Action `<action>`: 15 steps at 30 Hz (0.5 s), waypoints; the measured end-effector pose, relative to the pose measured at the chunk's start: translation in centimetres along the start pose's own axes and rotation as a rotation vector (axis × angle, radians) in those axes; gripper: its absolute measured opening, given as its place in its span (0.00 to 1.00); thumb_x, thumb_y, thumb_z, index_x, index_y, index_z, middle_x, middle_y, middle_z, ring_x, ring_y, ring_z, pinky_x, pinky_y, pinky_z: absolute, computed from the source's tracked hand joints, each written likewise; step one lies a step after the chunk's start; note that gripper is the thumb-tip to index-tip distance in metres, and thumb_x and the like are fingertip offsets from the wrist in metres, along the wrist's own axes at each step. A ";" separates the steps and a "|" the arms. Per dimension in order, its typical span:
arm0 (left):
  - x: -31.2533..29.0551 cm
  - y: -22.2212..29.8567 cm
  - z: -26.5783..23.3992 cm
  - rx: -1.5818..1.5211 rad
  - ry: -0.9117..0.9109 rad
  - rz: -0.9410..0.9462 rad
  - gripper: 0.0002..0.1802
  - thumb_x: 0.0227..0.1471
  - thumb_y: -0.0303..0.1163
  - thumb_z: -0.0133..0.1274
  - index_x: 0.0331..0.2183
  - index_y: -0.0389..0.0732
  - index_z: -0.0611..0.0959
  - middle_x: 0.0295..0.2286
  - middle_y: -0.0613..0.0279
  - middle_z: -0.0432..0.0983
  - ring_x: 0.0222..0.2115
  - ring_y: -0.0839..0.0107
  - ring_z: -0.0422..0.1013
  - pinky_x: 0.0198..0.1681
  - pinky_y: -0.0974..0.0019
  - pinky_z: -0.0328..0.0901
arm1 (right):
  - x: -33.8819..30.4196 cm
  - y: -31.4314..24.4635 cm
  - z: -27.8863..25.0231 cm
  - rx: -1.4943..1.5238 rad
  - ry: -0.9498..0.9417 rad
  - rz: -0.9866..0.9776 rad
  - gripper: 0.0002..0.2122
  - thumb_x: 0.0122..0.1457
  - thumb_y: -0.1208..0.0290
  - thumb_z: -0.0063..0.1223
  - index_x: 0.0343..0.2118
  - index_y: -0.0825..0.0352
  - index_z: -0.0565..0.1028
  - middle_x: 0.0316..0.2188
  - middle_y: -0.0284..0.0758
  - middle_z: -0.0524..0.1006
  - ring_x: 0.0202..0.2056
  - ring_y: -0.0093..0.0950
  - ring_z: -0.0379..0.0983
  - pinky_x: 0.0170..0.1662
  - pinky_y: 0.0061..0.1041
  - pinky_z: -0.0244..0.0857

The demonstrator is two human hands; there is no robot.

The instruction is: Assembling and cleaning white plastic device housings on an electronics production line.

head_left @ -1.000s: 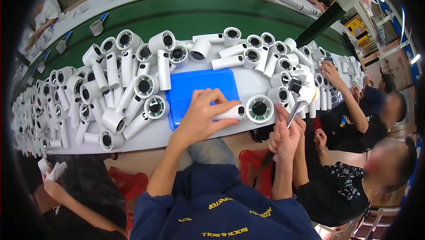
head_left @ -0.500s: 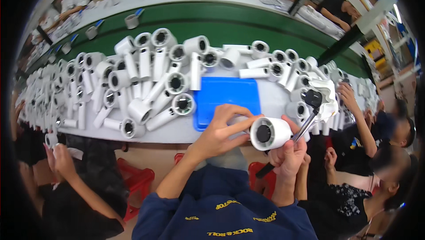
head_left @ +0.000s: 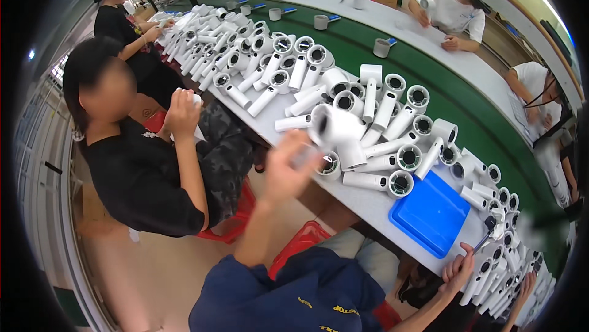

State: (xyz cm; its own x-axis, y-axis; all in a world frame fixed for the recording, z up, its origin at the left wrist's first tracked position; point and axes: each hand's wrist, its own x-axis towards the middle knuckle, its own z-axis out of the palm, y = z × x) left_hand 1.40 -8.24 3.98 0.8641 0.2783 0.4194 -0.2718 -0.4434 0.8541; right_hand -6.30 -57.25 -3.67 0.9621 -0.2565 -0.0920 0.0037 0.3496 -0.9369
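The left hand (head_left: 288,163) is blurred, but its fingers appear bent around the handle of a white handheld fan (head_left: 334,125); how firmly they press, I cannot tell. This fan is at the near edge of the grey table (head_left: 368,209), in front of the many similar fans (head_left: 399,120) which lie crowded there, and its round head points away from the palm. The right hand (head_left: 455,270) is well apart from it, near the blue plastic tray (head_left: 429,215), and its fingers are closed around a metal-shafted tool (head_left: 481,243), with the forefinger stretched along the shaft. The black end of this tool is beside a white cloth (head_left: 498,229). Behind the fans runs a green belt (head_left: 472,120).
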 end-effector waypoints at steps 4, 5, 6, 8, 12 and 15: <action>5.2 -6.2 -5.6 0.362 0.330 -0.136 0.25 0.49 0.35 0.67 0.48 0.34 0.84 0.36 0.52 0.77 0.39 0.61 0.76 0.42 0.61 0.70 | 0.3 0.1 0.0 0.029 -0.031 0.043 0.15 0.74 0.60 0.40 0.45 0.69 0.72 0.10 0.20 0.50 0.08 0.11 0.40 0.10 0.17 0.32; 6.1 -8.6 -6.2 0.448 0.317 -0.161 0.26 0.48 0.36 0.67 0.48 0.34 0.84 0.36 0.49 0.78 0.39 0.57 0.77 0.43 0.59 0.70 | 0.3 0.0 0.0 0.021 -0.048 0.046 0.14 0.74 0.62 0.39 0.44 0.69 0.72 0.10 0.20 0.50 0.08 0.11 0.40 0.10 0.17 0.32; 6.8 -10.4 -6.1 0.487 0.287 -0.150 0.25 0.48 0.37 0.67 0.47 0.36 0.85 0.37 0.45 0.78 0.40 0.50 0.77 0.46 0.56 0.70 | 0.0 0.0 0.0 0.004 -0.049 0.045 0.14 0.74 0.62 0.39 0.44 0.69 0.72 0.10 0.20 0.50 0.08 0.11 0.41 0.10 0.17 0.32; 7.8 -15.1 -5.5 0.646 0.284 -0.045 0.23 0.49 0.37 0.65 0.47 0.37 0.85 0.38 0.43 0.80 0.41 0.47 0.77 0.48 0.55 0.70 | -0.7 -0.1 -0.3 -0.002 -0.045 0.044 0.13 0.74 0.63 0.41 0.44 0.69 0.72 0.10 0.20 0.51 0.08 0.12 0.42 0.10 0.17 0.33; 8.8 -16.8 -5.7 0.724 0.180 -0.191 0.27 0.51 0.42 0.66 0.49 0.36 0.84 0.45 0.42 0.80 0.48 0.50 0.77 0.53 0.56 0.68 | -1.5 -0.1 0.6 -0.038 0.078 0.187 0.08 0.70 0.67 0.48 0.45 0.66 0.74 0.12 0.18 0.55 0.10 0.10 0.49 0.11 0.15 0.39; 8.1 -15.5 -8.1 0.911 0.256 0.006 0.28 0.54 0.42 0.64 0.49 0.31 0.83 0.45 0.39 0.80 0.46 0.46 0.76 0.52 0.55 0.68 | -2.6 -1.0 3.2 -0.133 0.067 0.159 0.09 0.69 0.70 0.49 0.44 0.68 0.77 0.12 0.18 0.61 0.11 0.10 0.53 0.14 0.15 0.45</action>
State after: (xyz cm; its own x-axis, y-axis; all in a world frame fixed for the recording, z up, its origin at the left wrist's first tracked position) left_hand 9.21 7.76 -3.32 0.7152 0.4047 0.5699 0.2535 -0.9100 0.3281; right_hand -7.97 -54.00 -1.38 0.9276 -0.2683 -0.2598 -0.1867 0.2691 -0.9448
